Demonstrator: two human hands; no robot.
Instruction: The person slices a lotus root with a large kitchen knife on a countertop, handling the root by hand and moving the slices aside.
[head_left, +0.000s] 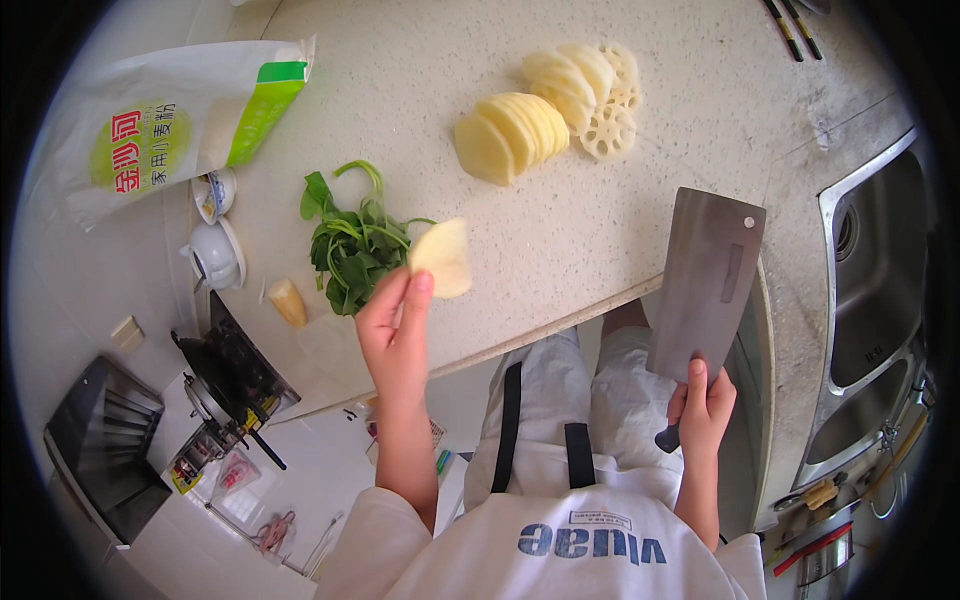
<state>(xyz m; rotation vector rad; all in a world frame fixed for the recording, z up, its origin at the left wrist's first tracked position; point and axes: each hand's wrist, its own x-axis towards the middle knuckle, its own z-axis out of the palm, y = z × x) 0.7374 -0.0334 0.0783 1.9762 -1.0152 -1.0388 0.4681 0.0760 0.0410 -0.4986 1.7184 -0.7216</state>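
Note:
My left hand (396, 319) pinches a thin pale-yellow slice (442, 259), probably potato, between thumb and fingers, raised over the counter. Behind that hand lies a bunch of leafy greens (352, 259), partly covered by it. My right hand (701, 409) grips a cleaver (709, 277) near the bottom of its blade, its dark handle end showing below the fingers. The broad blade points away from me, overlapping the counter's front edge. Farther back, a fanned row of yellow potato slices (510, 139) adjoins paler slices (566, 82) and holed lotus root slices (609, 131).
A printed plastic bag (180, 120) lies at the left above small white dishes (216, 253). A peeled root piece (288, 302) rests near a stove with a black pan (214, 375). Chopsticks (795, 30) lie far right; a double steel sink (877, 277) is right.

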